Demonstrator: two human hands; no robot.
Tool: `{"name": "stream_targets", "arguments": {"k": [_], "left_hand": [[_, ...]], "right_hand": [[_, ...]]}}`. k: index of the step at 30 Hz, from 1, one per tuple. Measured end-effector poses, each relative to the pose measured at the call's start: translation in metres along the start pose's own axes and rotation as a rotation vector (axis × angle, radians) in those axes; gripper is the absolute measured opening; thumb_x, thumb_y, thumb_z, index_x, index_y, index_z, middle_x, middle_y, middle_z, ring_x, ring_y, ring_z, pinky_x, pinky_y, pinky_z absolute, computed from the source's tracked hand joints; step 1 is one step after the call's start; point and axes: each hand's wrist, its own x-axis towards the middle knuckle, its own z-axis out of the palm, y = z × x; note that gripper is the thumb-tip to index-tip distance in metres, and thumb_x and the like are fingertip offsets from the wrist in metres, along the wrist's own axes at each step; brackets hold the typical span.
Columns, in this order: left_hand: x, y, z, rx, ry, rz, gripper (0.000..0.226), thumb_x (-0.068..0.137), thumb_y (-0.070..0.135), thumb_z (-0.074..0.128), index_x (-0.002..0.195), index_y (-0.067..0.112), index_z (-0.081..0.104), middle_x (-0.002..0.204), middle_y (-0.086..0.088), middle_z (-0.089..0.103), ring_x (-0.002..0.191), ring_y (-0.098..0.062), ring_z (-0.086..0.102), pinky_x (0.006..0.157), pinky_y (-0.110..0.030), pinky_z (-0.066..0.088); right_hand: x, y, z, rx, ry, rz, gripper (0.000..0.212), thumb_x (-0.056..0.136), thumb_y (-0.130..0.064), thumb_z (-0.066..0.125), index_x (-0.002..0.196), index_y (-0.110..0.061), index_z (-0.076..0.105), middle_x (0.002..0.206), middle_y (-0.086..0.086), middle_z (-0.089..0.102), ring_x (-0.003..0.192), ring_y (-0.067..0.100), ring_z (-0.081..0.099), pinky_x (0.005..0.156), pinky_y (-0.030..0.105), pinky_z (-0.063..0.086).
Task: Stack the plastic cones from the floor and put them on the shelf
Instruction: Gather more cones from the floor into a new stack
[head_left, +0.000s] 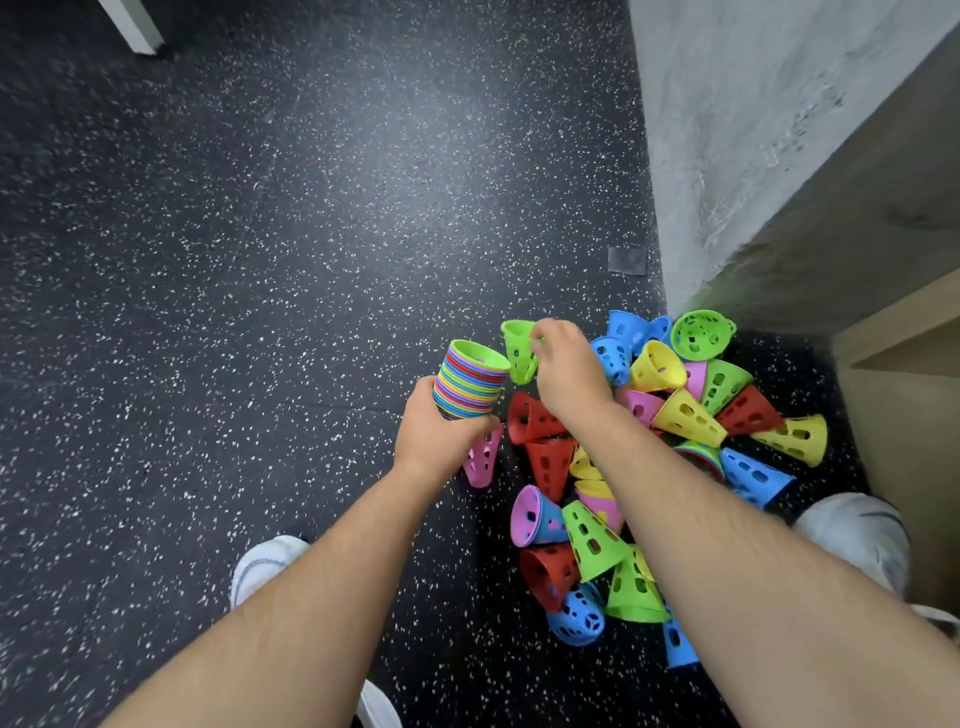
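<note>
My left hand (434, 434) grips a tall stack of nested cones (470, 379), many-coloured with a green rim on top, wide end up. My right hand (566, 371) holds a single green cone (519, 353) by its rim, just right of the stack and apart from it. Below and to the right, a pile of loose cones (649, 467) lies on the dark speckled floor: red, yellow, blue, pink and green, most on their sides. A pink cone (483, 460) lies partly under my left hand.
A grey concrete wall (753, 130) rises at the right, with a wooden shelf unit (904, 353) beside the pile. My shoes (265, 564) stand on either side of the pile. A white post foot (132, 26) is at top left. A grey patch (627, 261) lies near the wall.
</note>
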Motion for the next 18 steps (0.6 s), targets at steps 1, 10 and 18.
{"name": "stream_targets", "arguments": {"k": [1,10,18], "left_hand": [[0.0,-0.001,0.0,0.003,0.002,0.002,0.052,0.061,0.018,0.091,0.099,0.022,0.055,0.086,-0.003,0.073,0.069,-0.016,0.068,0.068,-0.035,0.058],[-0.012,0.003,-0.003,0.031,-0.002,0.033,0.05,0.063,0.016,0.091,0.098,0.022,0.055,0.085,0.0,0.071,0.068,-0.013,0.064,0.066,-0.03,0.054],[-0.025,-0.012,-0.023,0.055,0.015,0.016,0.05,0.062,0.022,0.09,0.096,0.025,0.054,0.084,0.001,0.071,0.069,-0.016,0.067,0.068,-0.034,0.055]], "right_hand": [[-0.001,-0.003,-0.008,0.089,0.058,0.036,0.014,0.1,-0.01,0.047,0.107,-0.01,0.059,0.106,0.008,0.054,0.092,0.027,0.05,0.072,0.032,0.032],[-0.028,-0.034,-0.041,0.27,0.008,-0.079,0.009,0.098,-0.022,0.052,0.103,-0.026,0.059,0.089,-0.003,0.059,0.08,0.013,0.05,0.07,0.025,0.034],[-0.062,-0.048,-0.016,0.346,-0.246,0.089,0.038,0.094,-0.014,0.047,0.13,-0.024,0.05,0.121,-0.002,0.062,0.109,0.015,0.059,0.101,0.031,0.044]]}}
